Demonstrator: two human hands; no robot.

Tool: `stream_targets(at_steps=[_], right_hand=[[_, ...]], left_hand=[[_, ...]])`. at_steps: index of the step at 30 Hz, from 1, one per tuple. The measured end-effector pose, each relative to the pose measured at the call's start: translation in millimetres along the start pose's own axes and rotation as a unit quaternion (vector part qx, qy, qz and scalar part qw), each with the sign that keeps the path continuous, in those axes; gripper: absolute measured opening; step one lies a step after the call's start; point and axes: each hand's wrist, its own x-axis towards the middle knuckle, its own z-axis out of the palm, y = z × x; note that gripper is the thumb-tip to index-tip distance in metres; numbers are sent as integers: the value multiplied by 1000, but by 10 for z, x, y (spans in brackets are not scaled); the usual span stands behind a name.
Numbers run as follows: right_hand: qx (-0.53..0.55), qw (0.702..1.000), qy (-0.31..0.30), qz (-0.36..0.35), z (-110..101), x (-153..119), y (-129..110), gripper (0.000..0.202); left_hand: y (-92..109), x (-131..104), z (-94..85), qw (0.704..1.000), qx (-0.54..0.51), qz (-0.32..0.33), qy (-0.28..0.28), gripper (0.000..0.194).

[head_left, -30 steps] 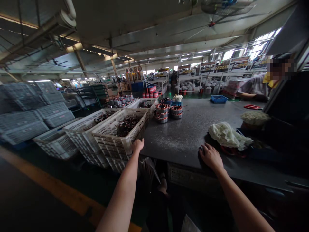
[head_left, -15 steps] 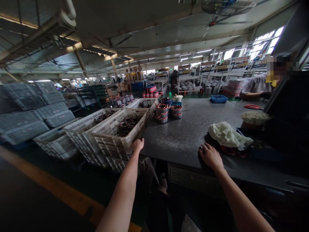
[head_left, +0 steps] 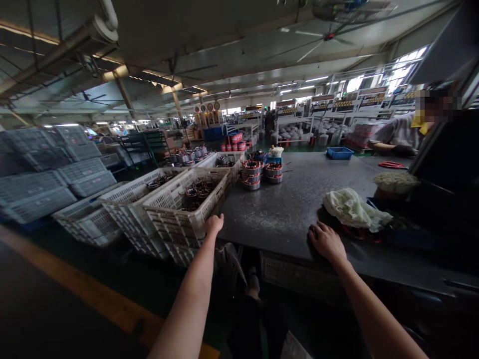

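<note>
White crate [head_left: 174, 222] with open-lattice walls stands against the left edge of the bench [head_left: 269, 214], on top of another crate, its near right corner meeting the left grip [head_left: 214, 225]; the thumb points up, but the fingers are hidden, so I cannot tell whether they grasp the rim. The right grip [head_left: 327, 242] is released, fingers loosely bent on the bench top with nothing visible in them. Both grips and the crate are where they were half a second ago. Just beyond the right one lies a crumpled pale cloth [head_left: 354, 209], also unmoved. Farther along the bench, wound metal rings [head_left: 251, 172] stand stacked near the crate, and a blue tray [head_left: 339, 155] sits at the far edge. What differs is at the far right: a co-worker's dark-gloved hand [head_left: 404, 151] now shows more fully, and overhead the ceiling fan [head_left: 329, 37] has turned its blades.
</note>
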Motion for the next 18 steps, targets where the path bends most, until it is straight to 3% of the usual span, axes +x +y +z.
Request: stream_targets(at_steps=[18], right_hand=[[-5, 1000, 0, -3, 10, -4, 13, 39]], left_hand=[[-11, 22, 21, 1000, -3, 1, 0, 55]])
